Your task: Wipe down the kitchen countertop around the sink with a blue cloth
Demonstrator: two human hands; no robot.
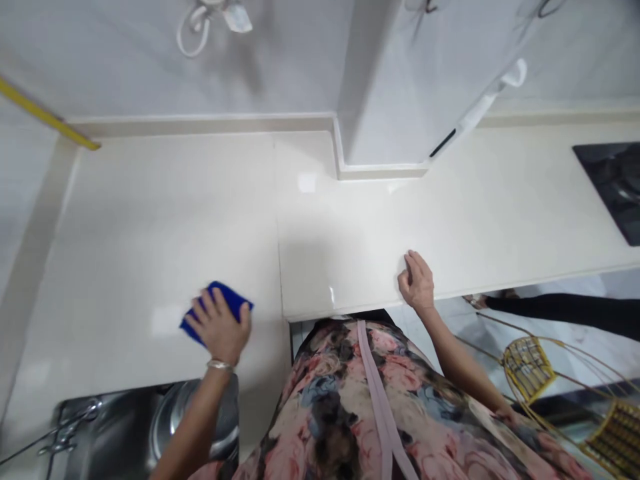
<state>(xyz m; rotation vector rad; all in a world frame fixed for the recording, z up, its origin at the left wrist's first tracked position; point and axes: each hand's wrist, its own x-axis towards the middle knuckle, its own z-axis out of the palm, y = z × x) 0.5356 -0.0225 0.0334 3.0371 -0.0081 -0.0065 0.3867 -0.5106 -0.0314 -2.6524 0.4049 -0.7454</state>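
Observation:
My left hand (223, 333), with a silver bangle at the wrist, lies with spread fingers on a folded blue cloth (231, 298). It holds the cloth flat against the pale countertop (175, 220), just beyond the sink. Near the counter's front edge, my right hand (419, 283) rests on the surface with nothing in it. Its fingers are stretched forward and slightly bent, the thumb to the side.
A steel sink (120, 433) with a tap (65, 437) is at lower left. A wall pillar (390, 100) juts onto the counter. A black hob (615, 187) sits far right. Below are a woven wicker piece (527, 367) and another person's leg (575, 313).

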